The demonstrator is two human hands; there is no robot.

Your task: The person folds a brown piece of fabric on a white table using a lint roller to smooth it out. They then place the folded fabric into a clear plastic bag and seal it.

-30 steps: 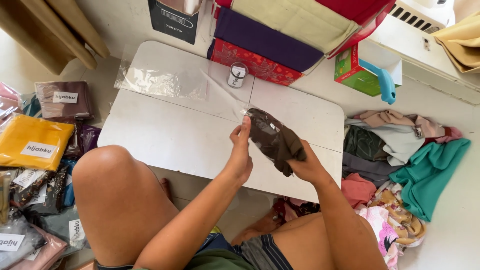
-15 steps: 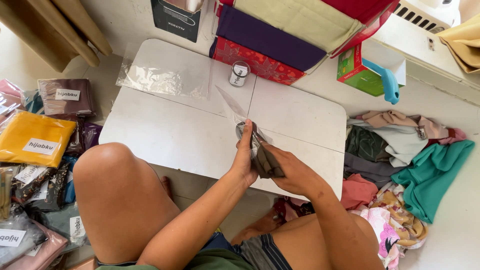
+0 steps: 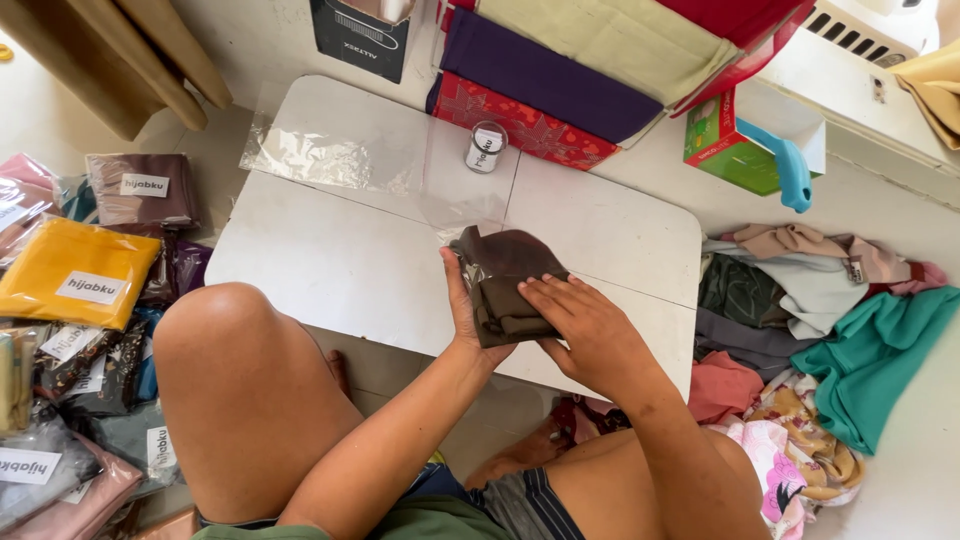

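Note:
A folded dark brown cloth (image 3: 505, 275) rests on the near edge of a low white table (image 3: 330, 250). A clear plastic bag (image 3: 455, 215) lies around its far end and stretches away over the table. My left hand (image 3: 462, 310) grips the cloth's left side together with the bag's edge. My right hand (image 3: 585, 330) lies flat on the cloth's right side, fingers spread, pressing on it.
A second clear bag (image 3: 320, 160) lies at the table's far left, a small round tin (image 3: 487, 147) at the far middle. Packed cloths in bags (image 3: 80, 285) pile up at left, loose cloths (image 3: 820, 310) at right. Folded fabrics (image 3: 560, 75) stack behind the table. My bare knee (image 3: 240, 370) is at the front.
The brown cloth was held up loosely in both hands; now it is folded flat on the table with its far end inside the clear bag, and my right hand has come down flat on it.

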